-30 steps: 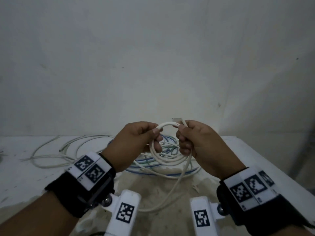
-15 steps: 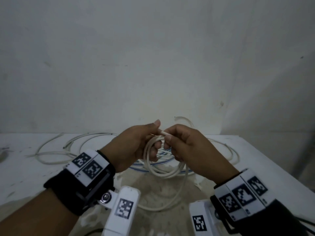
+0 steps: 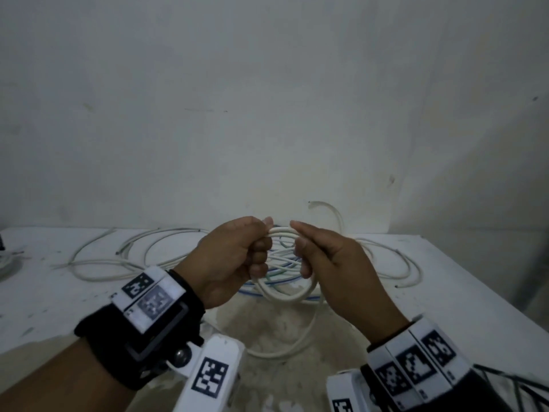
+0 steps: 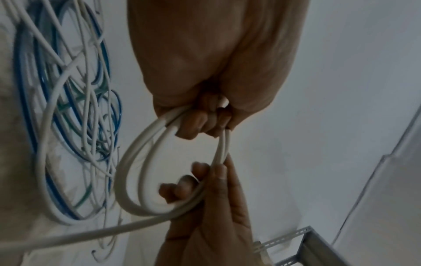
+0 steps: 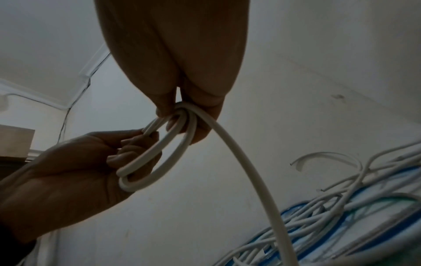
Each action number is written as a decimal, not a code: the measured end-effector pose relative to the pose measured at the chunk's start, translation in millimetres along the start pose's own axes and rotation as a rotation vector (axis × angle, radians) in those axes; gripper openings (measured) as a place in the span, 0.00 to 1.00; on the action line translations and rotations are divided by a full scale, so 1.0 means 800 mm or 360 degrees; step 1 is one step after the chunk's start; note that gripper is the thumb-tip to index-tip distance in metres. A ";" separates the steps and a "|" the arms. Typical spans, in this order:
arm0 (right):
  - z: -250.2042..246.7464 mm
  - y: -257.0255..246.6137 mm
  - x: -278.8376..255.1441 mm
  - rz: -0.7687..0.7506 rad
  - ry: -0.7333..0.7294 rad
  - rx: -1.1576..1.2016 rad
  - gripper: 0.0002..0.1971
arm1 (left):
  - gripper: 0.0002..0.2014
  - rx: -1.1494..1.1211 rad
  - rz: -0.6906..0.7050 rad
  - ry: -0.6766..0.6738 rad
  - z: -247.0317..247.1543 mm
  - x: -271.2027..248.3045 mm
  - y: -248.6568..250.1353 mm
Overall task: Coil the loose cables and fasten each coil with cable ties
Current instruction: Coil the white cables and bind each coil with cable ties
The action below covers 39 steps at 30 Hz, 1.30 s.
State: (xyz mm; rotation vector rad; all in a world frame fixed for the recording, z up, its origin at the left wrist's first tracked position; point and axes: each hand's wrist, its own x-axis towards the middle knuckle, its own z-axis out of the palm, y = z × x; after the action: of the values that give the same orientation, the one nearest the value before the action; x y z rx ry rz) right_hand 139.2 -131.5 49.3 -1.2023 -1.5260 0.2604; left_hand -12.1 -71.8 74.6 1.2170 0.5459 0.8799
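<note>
I see no bin, box or tray holding anything here; the cables lie straight on the white table [image 3: 445, 281], and my own work is held up above it. My left hand [image 3: 234, 260] and right hand [image 3: 335, 263] are close together in front of me, knuckles nearly facing, each one clamped on an opposite side of the same small white cable coil [image 3: 285, 289]. From the left wrist view the coil [image 4: 145, 172] shows as two or three turns, my left fingers [image 4: 196, 120] curled round its top and the right fingers [image 4: 182, 187] hooked through its lower side. The coil hangs between the hands above the table, its loop standing roughly upright and facing me, a little longer from hand to hand than it is deep in the head view. From the right hand a loose tail of the same cable [image 5: 257, 180] drops down and away toward the table, where it sweeps in a curve near the front edge [image 3: 285, 349]. Behind and beneath the coil lies a tangled heap of blue, green and white cables [image 3: 282, 263], flat on the table, and further long white loops [image 3: 124, 257] sprawl out to the left, with more to the right, well apart from my hands
</note>
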 end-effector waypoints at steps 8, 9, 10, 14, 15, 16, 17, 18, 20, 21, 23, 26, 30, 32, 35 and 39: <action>-0.010 -0.031 0.014 -0.0193 -0.0469 -0.0200 0.11 | 0.21 0.0035 -0.0402 -0.0530 -0.018 -0.008 0.009; -0.012 -0.034 0.016 -0.0167 -0.0496 -0.0147 0.10 | 0.20 0.0016 -0.0389 -0.0548 -0.018 -0.009 0.010; -0.013 -0.035 0.019 -0.0136 -0.0508 -0.0086 0.09 | 0.19 -0.0035 -0.0391 -0.0566 -0.019 -0.010 0.012; -0.016 -0.038 0.025 0.0048 -0.0514 0.0142 0.04 | 0.13 -0.0221 -0.0479 -0.0686 -0.025 -0.013 0.023; -0.016 -0.038 0.027 0.0067 -0.0486 0.0198 0.03 | 0.12 -0.0243 -0.0467 -0.0698 -0.025 -0.013 0.024; -0.016 -0.038 0.028 0.0078 -0.0443 0.0240 0.05 | 0.11 -0.0271 -0.0437 -0.0683 -0.024 -0.014 0.025; -0.015 -0.037 0.029 0.0097 -0.0395 0.0281 0.09 | 0.11 -0.0309 -0.0394 -0.0639 -0.023 -0.015 0.027; -0.014 -0.034 0.029 0.0125 -0.0345 0.0322 0.13 | 0.11 -0.0357 -0.0341 -0.0585 -0.021 -0.016 0.029; -0.012 -0.024 0.027 0.0186 -0.0286 0.0351 0.20 | 0.13 -0.0461 -0.0209 -0.0462 -0.020 -0.016 0.036; -0.011 -0.018 0.025 0.0218 -0.0283 0.0323 0.21 | 0.14 -0.0514 -0.0128 -0.0393 -0.021 -0.015 0.042; -0.008 -0.005 0.020 0.0314 -0.0306 0.0277 0.17 | 0.16 -0.0614 0.0045 -0.0276 -0.030 -0.011 0.058; -0.002 0.017 0.010 0.0441 -0.0404 0.0166 0.10 | 0.17 -0.0688 0.0233 -0.0158 -0.050 -0.007 0.083; 0.009 0.028 0.000 0.0466 -0.0560 -0.0247 0.06 | 0.17 -0.0685 0.0393 -0.0069 -0.066 -0.007 0.098; 0.012 0.028 0.001 0.0425 -0.0405 -0.0316 0.06 | 0.16 -0.0654 0.0439 -0.0066 -0.068 -0.008 0.098; 0.011 0.021 0.007 0.0423 0.0165 -0.0040 0.06 | 0.14 -0.0588 0.0473 -0.0034 -0.065 -0.009 0.093; -0.002 0.012 0.017 0.0271 0.0446 -0.0234 0.07 | 0.12 -0.0522 0.0505 -0.0014 -0.060 -0.011 0.086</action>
State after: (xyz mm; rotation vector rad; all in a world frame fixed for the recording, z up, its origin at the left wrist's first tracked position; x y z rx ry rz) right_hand 147.6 -117.4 51.4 -1.4239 -1.2179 0.0870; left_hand -73.4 -45.7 125.6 1.0183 0.1902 1.1807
